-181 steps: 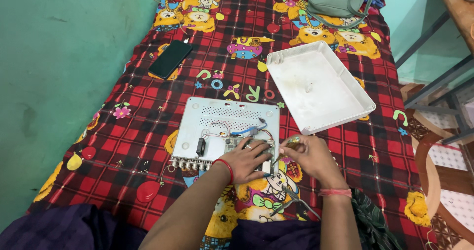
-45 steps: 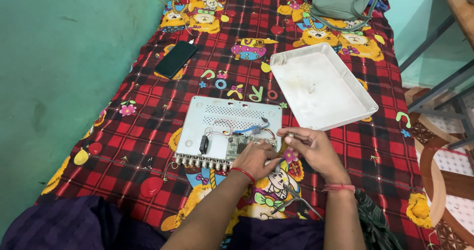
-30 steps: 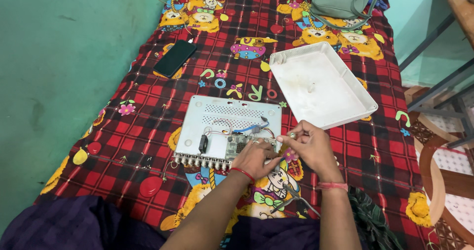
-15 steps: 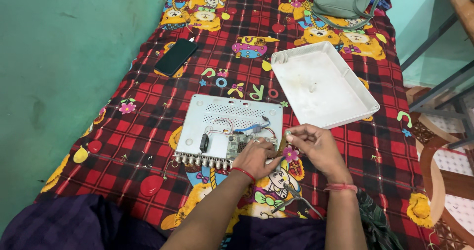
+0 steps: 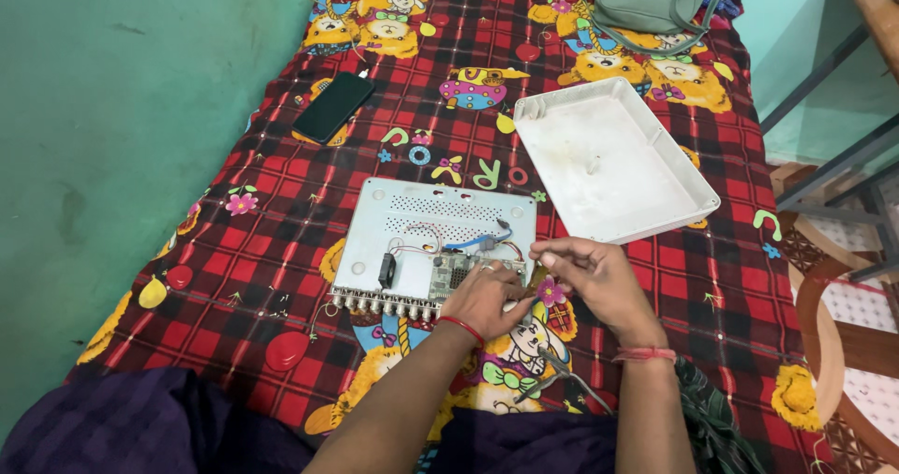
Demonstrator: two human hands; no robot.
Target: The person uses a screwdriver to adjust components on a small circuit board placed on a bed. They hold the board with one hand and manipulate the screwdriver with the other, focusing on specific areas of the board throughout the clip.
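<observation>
An opened white device base [image 5: 421, 226] lies on the red checked blanket, with a green circuit board [image 5: 449, 270] and thin wires at its near edge and a row of connectors [image 5: 379, 303] along the front. My left hand [image 5: 487, 298] rests with spread fingers on the board's right end. My right hand [image 5: 595, 275] hovers just right of the base, thumb and forefinger pinched on something small, too tiny to identify. Both wrists wear red thread bands.
The device's white cover [image 5: 613, 160] lies upside down to the right. A black phone [image 5: 334, 107] lies at the far left, a green bag [image 5: 655, 6] at the far end. A metal tool [image 5: 552, 373] lies between my arms. A green wall runs along the left.
My right hand has lifted off the board's right edge and pulled slightly right, fingers pinched. My left hand stays on the board.
</observation>
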